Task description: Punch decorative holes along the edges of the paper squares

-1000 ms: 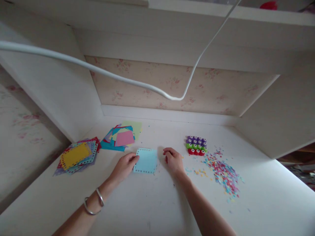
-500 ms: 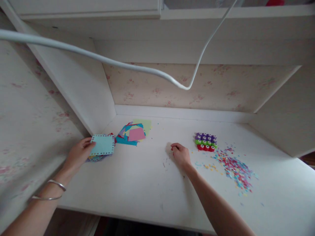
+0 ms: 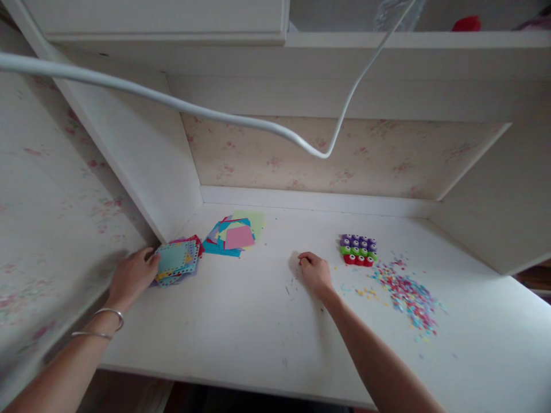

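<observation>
Two silver bracelets point(image 3: 91, 334) sit on the left wrist, low on the left side of the frame. Above them, left of centre, the left hand point(image 3: 131, 279) is bent at the left edge of a pale blue card point(image 3: 171, 257), its thumb and fingers touching that edge; whether they pinch the card or only rest on it, I cannot tell. The card lies on top of a stack point(image 3: 193, 261) of coloured cards, some with holes punched along their borders; red, yellow and purple edges stick out unevenly beneath it. Just right of the stack is a loose pile of paper scraps point(image 3: 239, 236), with a pink piece on top and blue, purple and pale green ones around it.

Right of the centre of the frame, the right hand point(image 3: 317, 274) rests on the white table point(image 3: 241, 321), its fingers curled closed. A bit of red shows at its fingertips, too small to tell whether it is something held. Small dark marks dot the table beside this hand.

Farther right stands a block of small knobs point(image 3: 359, 250) in purple, green and red rows, each with a white ring. A few yellow bits point(image 3: 365, 292) lie below it, and a scatter of multicoloured paper dots point(image 3: 408, 295) spreads toward the lower right.
</observation>
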Demonstrator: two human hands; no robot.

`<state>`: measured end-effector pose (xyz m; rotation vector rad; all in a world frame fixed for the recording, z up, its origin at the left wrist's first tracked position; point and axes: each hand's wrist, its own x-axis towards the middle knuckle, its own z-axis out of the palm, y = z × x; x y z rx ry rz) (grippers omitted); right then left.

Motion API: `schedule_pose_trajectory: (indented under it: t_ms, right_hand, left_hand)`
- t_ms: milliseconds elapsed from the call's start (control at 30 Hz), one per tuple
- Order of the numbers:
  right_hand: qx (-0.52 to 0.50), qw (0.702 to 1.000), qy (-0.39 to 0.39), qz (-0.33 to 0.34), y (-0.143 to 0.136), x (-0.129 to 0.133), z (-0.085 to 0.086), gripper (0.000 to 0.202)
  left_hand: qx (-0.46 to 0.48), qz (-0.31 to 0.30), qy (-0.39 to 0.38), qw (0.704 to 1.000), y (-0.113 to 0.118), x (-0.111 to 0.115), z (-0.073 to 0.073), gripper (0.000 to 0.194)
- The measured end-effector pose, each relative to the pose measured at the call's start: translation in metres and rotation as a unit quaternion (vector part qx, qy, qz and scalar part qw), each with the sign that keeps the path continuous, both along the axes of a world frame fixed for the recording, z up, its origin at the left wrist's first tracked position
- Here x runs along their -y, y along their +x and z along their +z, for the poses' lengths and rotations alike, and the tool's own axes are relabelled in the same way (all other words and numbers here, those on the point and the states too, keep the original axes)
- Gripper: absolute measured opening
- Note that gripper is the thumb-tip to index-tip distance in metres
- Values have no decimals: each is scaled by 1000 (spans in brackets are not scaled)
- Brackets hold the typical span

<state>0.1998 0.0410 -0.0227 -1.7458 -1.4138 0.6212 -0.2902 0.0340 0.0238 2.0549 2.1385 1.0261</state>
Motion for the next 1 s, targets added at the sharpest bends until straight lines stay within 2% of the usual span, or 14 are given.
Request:
schedule_pose_trajectory:
  t_ms: [67, 167, 267, 333, 433, 533, 633, 767, 1000]
  right_hand:
    - [-2, 1000, 4, 1, 0, 0, 0, 29]
    - [-11, 1000, 14, 4, -1, 2, 2, 29]
    - [-15, 999, 32, -2, -2, 5, 3, 29]
    - [-6, 999, 43, -14, -3, 7, 3, 29]
    - [24, 998, 45, -21, -5, 8, 3, 40]
    - [59, 998, 32, -3, -6, 8, 1, 49]
    - [88, 996, 18, 5, -6, 5, -2, 43]
    - [113, 994, 5, -2, -6, 3, -3, 35]
    - [135, 991, -1, 3, -8, 4, -3, 34]
  left_hand:
    - [-41, 22, 19, 999, 17, 5, 5, 26]
    - [-84, -43, 17, 995, 58, 15, 5, 28]
    - [-110, -162, -11, 981, 116, 27, -6, 28]
    - [-120, -220, -26, 968, 157, 35, -14, 29]
    - [-132, -271, -45, 952, 211, 40, -26, 31]
    - [-140, -286, -64, 946, 244, 40, -34, 38]
    - [-145, -281, -82, 945, 257, 39, -39, 41]
    - [-150, -273, -97, 945, 256, 41, -40, 43]
    - [-155, -268, -101, 946, 256, 42, -39, 44]
